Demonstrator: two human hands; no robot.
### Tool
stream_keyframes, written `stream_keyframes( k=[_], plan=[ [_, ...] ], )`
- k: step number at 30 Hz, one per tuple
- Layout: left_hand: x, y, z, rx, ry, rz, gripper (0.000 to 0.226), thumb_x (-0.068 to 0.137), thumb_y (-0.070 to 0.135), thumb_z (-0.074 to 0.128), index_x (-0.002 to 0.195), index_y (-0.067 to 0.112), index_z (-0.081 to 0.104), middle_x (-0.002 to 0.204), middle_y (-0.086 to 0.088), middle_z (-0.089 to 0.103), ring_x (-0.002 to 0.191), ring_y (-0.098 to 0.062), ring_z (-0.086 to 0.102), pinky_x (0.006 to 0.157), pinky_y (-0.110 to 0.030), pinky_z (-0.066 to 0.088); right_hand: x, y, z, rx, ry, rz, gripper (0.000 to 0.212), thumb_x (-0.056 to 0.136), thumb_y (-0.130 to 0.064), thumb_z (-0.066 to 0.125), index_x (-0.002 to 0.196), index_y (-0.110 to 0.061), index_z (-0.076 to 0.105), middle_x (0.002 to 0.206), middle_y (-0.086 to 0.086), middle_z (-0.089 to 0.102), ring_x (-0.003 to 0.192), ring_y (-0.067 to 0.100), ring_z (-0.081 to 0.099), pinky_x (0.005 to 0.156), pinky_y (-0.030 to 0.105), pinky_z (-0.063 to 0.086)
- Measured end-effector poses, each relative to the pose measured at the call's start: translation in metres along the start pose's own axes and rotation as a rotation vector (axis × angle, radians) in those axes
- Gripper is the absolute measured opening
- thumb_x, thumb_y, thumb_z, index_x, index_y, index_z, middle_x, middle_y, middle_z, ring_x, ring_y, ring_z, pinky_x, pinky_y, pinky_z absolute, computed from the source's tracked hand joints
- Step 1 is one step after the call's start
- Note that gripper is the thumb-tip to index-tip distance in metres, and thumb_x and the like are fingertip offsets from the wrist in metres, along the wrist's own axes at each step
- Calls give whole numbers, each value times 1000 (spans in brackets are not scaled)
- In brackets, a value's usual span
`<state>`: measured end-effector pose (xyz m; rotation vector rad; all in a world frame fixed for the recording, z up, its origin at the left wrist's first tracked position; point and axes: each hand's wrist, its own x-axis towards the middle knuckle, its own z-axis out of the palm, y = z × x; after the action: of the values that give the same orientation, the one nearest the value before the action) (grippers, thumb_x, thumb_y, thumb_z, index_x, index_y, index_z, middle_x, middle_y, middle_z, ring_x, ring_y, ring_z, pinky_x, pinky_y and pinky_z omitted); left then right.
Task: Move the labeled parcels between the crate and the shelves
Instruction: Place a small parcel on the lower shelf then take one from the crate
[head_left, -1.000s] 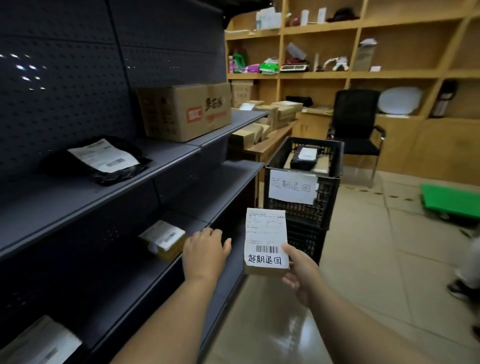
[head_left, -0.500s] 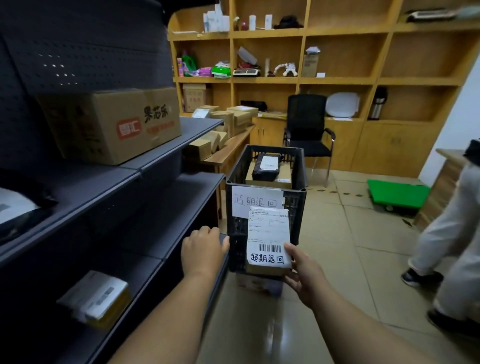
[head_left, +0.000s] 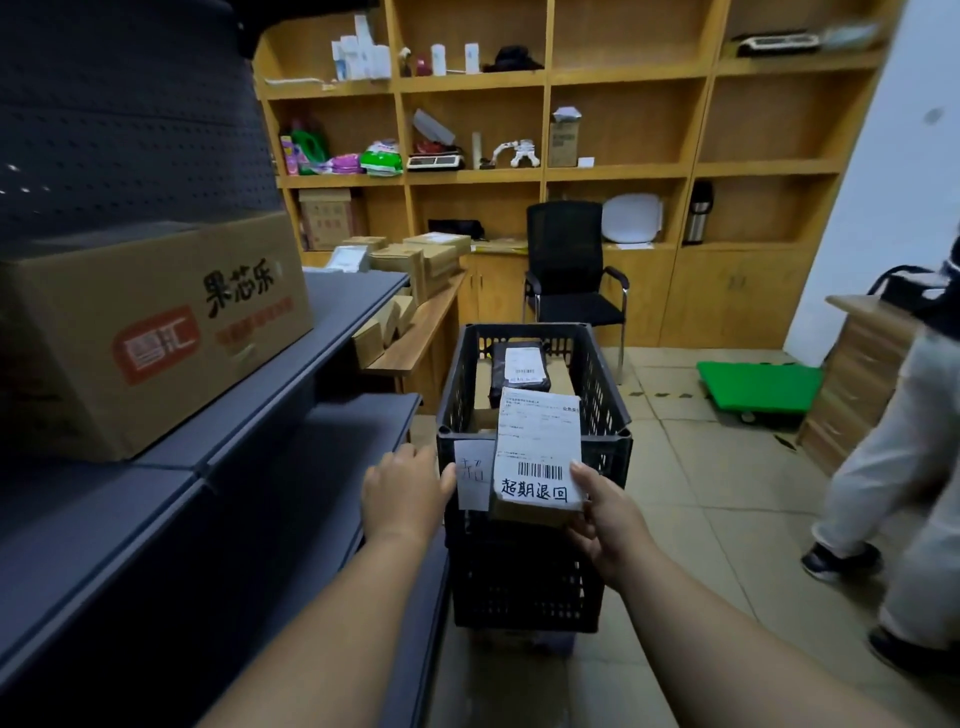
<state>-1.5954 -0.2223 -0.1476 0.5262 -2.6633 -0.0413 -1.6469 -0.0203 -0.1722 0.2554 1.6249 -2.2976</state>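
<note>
My right hand grips a small cardboard parcel by its lower right corner; its white label with a barcode and handwritten characters faces me. The parcel hangs in front of the near wall of the black plastic crate, just above its rim. Inside the crate lie a black bagged parcel with a white label and a flat brown box under it. My left hand hovers left of the crate, fingers loosely spread, holding nothing. A paper sign is stuck on the crate's front.
Dark metal shelves run along my left, with a large printed carton on the upper level. A wooden table with small boxes and a black chair stand behind the crate. A person walks at the right, near a green cart.
My view has turned right from the shelves toward the crate, which is now closer. The parcel in my right hand has moved up against the crate's front rim. The person at the right stepped closer.
</note>
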Motion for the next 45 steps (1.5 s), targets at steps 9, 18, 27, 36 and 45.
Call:
stream_keyframes(
  k=[9,18,27,36,45],
  plan=[
    [78,11,29,-19,36,37,35,92,46,45,97,18,64,101,-4,64,93,-25,58,67,-32,31,69,-28,25,53,11,-21,23,87,-33,63,104,-17,64,69,-2,73,44,5,62,44,19,47],
    [166,34,65,-13,42,53,36,94,46,41,110,21,62,107,-2,63,98,-22,56,76,-32,38,167,-63,36,-19,-12,-60,20,86,-34,64,99,-19,64,90,4,73,74,16,69,57,26,53],
    [246,70,113,-84,-42,-43,34,94,43,44,103,17,63,104,-4,63,98,-25,57,76,-34,40,269,-86,29,-58,-34,24,20,86,-31,65,99,-15,63,83,5,76,67,16,73,48,21,53],
    [280,89,179,-891,-431,-492,29,93,42,50,94,15,62,97,-1,65,87,-20,60,75,-32,49,333,-62,13,-128,-102,239,28,90,-31,60,107,-8,61,68,6,73,38,10,59,37,19,45],
    [268,87,226,-1264,-839,-763,23,94,34,54,107,16,62,98,-6,74,90,-22,70,79,-39,55,351,-39,1,-318,-167,412,30,88,-34,61,107,-12,64,88,11,72,72,26,67,55,28,54]
  ],
)
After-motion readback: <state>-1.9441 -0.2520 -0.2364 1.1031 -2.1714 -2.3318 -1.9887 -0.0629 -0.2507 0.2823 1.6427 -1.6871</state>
